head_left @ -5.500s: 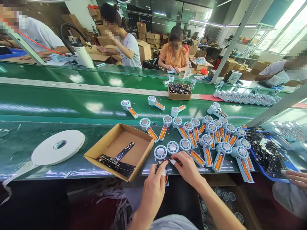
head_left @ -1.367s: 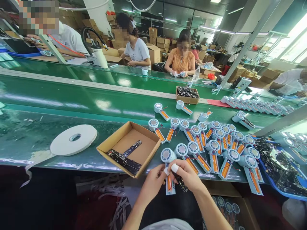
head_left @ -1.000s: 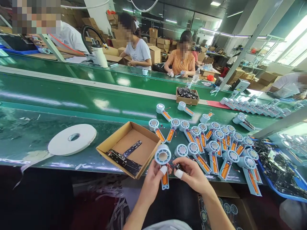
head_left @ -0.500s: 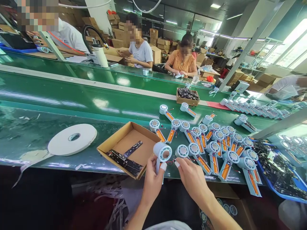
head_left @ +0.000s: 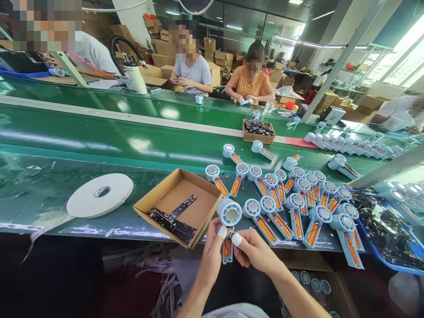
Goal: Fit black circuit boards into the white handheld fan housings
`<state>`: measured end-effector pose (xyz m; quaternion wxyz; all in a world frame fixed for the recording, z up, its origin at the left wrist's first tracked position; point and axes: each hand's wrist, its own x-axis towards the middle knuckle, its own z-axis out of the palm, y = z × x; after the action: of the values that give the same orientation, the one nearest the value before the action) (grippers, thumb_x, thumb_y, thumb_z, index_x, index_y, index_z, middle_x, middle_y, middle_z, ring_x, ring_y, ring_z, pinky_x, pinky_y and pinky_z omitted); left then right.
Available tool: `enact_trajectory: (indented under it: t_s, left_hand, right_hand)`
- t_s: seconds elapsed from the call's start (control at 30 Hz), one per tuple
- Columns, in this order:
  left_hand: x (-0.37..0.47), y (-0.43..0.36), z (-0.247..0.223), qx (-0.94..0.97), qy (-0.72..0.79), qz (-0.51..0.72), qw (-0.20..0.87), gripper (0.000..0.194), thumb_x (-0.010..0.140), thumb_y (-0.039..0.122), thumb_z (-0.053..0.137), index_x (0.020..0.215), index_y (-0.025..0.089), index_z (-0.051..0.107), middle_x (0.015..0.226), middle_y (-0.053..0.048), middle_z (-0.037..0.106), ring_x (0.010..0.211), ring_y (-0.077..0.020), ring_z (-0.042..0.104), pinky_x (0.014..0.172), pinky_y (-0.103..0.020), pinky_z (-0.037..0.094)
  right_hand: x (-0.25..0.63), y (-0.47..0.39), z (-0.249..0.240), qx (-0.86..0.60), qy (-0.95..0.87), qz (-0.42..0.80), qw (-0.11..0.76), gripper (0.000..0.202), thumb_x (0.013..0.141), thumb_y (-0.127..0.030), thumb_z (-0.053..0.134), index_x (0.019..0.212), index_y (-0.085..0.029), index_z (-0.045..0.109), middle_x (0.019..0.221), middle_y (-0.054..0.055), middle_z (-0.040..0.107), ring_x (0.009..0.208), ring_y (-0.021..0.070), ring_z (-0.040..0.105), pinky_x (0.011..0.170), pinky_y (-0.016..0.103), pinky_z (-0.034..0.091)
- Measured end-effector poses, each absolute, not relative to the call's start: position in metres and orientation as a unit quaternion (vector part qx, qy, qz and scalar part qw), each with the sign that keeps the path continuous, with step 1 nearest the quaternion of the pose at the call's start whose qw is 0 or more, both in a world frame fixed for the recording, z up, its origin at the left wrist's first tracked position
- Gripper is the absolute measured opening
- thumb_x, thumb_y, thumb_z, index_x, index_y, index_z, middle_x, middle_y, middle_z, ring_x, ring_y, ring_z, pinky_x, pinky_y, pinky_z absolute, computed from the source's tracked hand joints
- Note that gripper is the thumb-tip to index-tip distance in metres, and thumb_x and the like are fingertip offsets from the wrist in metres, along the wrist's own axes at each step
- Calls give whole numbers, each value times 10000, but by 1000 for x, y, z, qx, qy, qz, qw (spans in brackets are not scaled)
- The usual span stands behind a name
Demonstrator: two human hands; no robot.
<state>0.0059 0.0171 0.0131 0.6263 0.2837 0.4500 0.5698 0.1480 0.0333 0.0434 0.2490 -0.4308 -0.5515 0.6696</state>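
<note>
Left hand: the left hand [head_left: 212, 254] pinched the fan unit [head_left: 228, 221] by its handle, low in the centre of the frame.
Right hand: the right hand [head_left: 253, 251] pressed its taped fingertip onto that same handle, fingers closed on it.
Fan unit: held upright, round head on top, above the belt's near edge.
Left of it: cardboard box [head_left: 179, 207] holding dark boards.
Right of it: a cluster of fan units [head_left: 298, 198] lay on the green belt [head_left: 82, 141].
</note>
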Motion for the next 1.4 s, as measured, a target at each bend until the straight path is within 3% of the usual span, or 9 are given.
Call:
enact_trajectory:
  t_s: [0.2, 0.37, 0.47, 0.57, 0.67, 0.87, 0.97, 1.13, 1.4]
  left_hand:
    - [12, 12, 11, 302, 402, 565, 655, 428, 832, 424, 698, 1186, 216, 575, 1189, -87, 667, 1132, -272, 625, 971, -382, 490]
    - [15, 13, 18, 346, 468, 542, 606, 424, 802, 409, 735, 1141, 222, 562, 1176, -96, 671, 1113, -255, 633, 981, -359, 482]
    - [17, 15, 23, 348, 504, 545, 573, 401, 801, 427, 715, 1116, 218, 579, 1078, -81, 692, 961, -227, 659, 862, -319, 517]
    - [18, 18, 27, 332, 517, 555, 561, 311, 800, 429, 692, 1021, 231, 600, 864, -27, 684, 746, -189, 633, 691, -280, 510]
    - [19, 21, 30, 325, 526, 562, 549, 229, 799, 409, 677, 941, 244, 607, 714, 11, 623, 690, -183, 608, 627, -262, 484]
    - [17, 21, 28, 330, 523, 533, 578, 288, 797, 383, 663, 1038, 237, 604, 842, -10, 664, 812, -186, 637, 699, -258, 504]
    - [17, 22, 28, 325, 494, 528, 609, 287, 798, 368, 660, 1040, 231, 590, 811, 4, 651, 715, -154, 604, 680, -252, 510]
    - [22, 24, 31, 302, 499, 540, 607, 224, 785, 343, 664, 958, 242, 566, 669, 64, 551, 519, -103, 474, 511, -213, 434]
    - [21, 25, 23, 215, 431, 533, 695, 328, 817, 472, 658, 993, 199, 620, 847, -8, 682, 730, -168, 649, 635, -255, 500]
  right_hand:
    - [140, 18, 21, -416, -430, 688, 410, 610, 897, -727, 503, 584, -205, 447, 400, -84, 375, 356, 51, 289, 390, 193, 232]
    - [139, 15, 25, -441, -442, 667, 407, 595, 911, -718, 485, 611, -206, 447, 418, -83, 382, 377, 57, 302, 405, 196, 244]
    - [140, 12, 32, -464, -473, 620, 419, 519, 937, -658, 503, 698, -198, 486, 459, -90, 396, 398, 61, 307, 417, 191, 261]
    - [139, 3, 36, -496, -521, 535, 443, 343, 956, -520, 566, 985, -179, 587, 613, -52, 538, 494, 91, 435, 472, 192, 367]
    - [140, -6, 34, -522, -590, 414, 457, 347, 952, -372, 591, 1245, -186, 592, 800, 19, 676, 688, 148, 616, 638, 238, 522]
    - [144, -9, 24, -542, -587, 374, 471, 358, 969, -290, 567, 1310, -205, 630, 1205, 106, 730, 1078, 234, 708, 930, 341, 579]
    - [146, -10, 22, -542, -596, 355, 475, 370, 970, -261, 574, 1334, -213, 624, 1263, 102, 712, 1148, 241, 691, 977, 355, 568]
    - [147, -14, 19, -517, -677, 210, 480, 414, 950, -154, 545, 1353, -212, 623, 1191, 106, 743, 1029, 221, 741, 842, 289, 621]
    - [149, -12, 16, -513, -719, 104, 456, 438, 1008, -148, 455, 1429, -208, 559, 936, 91, 737, 726, 165, 714, 624, 232, 595]
